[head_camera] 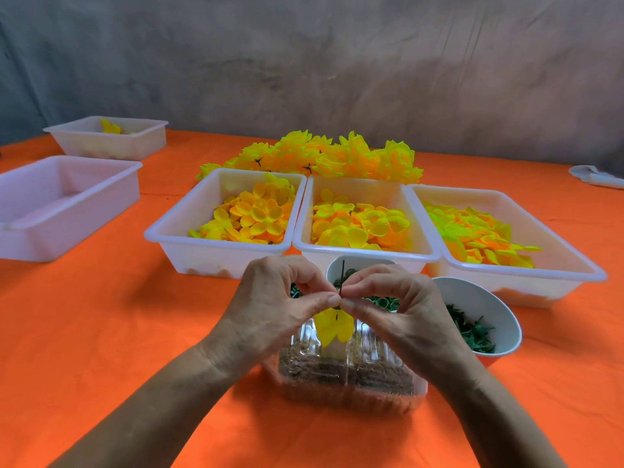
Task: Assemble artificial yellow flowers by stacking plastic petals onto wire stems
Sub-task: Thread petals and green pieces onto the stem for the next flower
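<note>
My left hand (280, 305) and my right hand (388, 305) meet fingertip to fingertip above a clear plastic box (351, 383). Between them stands a thin dark wire stem (342, 276), sticking up past the fingers. A yellow petal piece (332, 327) hangs on the stem just under the fingertips. Both hands pinch at the stem where the petal sits. Three white trays hold loose yellow petals: left tray (189, 236), middle tray (304, 231), right tray (574, 261). Finished yellow flowers (337, 157) lie piled behind the trays.
Two white bowls (486, 298) (337, 268) with green parts stand just beyond my hands. Two more white trays (67, 204) (111, 140) sit at the far left, the back one with a yellow piece. An orange cloth (101, 332) covers the table. A white object (597, 175) lies at the right edge.
</note>
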